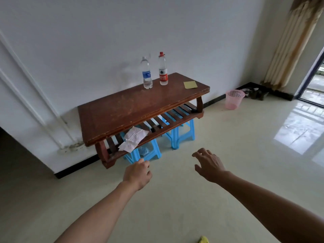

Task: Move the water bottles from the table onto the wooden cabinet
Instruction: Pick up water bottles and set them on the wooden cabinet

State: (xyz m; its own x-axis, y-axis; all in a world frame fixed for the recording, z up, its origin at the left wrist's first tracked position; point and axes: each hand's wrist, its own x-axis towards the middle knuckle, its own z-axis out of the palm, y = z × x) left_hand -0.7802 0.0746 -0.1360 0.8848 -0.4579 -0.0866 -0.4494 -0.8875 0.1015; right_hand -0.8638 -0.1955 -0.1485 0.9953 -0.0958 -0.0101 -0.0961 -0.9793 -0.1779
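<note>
Both arms reach forward above the pale floor. The left hand (138, 174) holds nothing, its fingers loosely curled; the right hand (209, 165) is empty too, fingers spread apart. Both hang short of the wooden surface's (122, 109) near edge. Crumpled paper (134, 138) lies on the slatted shelf below it, over blue stools (180, 132). The blue-label bottle (147, 74) and the red-cap bottle (163, 71) stand upright, just beside each other, at the surface's far edge by the wall. A yellow note (190, 84) lies towards the far right corner. A pink basket (234, 99) stands on the floor beyond
</note>
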